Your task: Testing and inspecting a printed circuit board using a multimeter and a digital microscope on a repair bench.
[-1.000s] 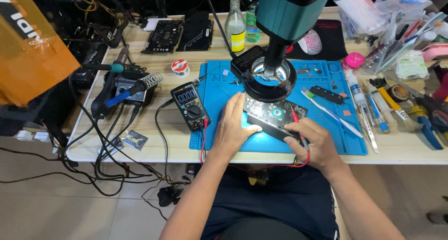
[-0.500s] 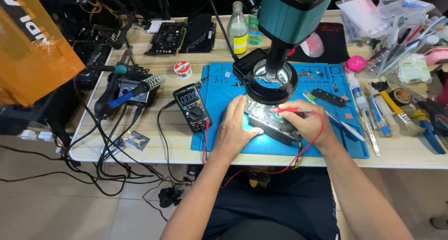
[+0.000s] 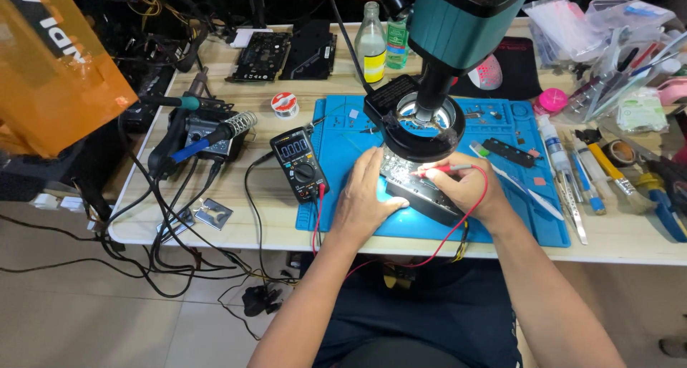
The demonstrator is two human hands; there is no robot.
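A dark circuit board [image 3: 422,190] lies on the blue work mat [image 3: 336,146] under the teal microscope [image 3: 451,46] and its ring light [image 3: 422,128]. My left hand [image 3: 366,196] rests flat on the board's left edge and holds it down. My right hand [image 3: 465,185] pinches a red test probe [image 3: 447,169], its tip pointing left onto the lit board. The probe's red lead [image 3: 458,232] loops down past the table edge toward the black multimeter [image 3: 299,164] at the mat's left side.
A soldering station [image 3: 204,135] with tangled cables sits at left, an orange bag [image 3: 50,74] beyond it. Two bottles [image 3: 372,42] and graphics cards [image 3: 286,53] stand at the back. Brushes, tubes and tweezers [image 3: 580,175] crowd the right side, with plastic bags [image 3: 594,31] behind.
My right hand rose from the board's lower right corner to its top edge, now holding the red probe tip on the board. The left hand stayed put.
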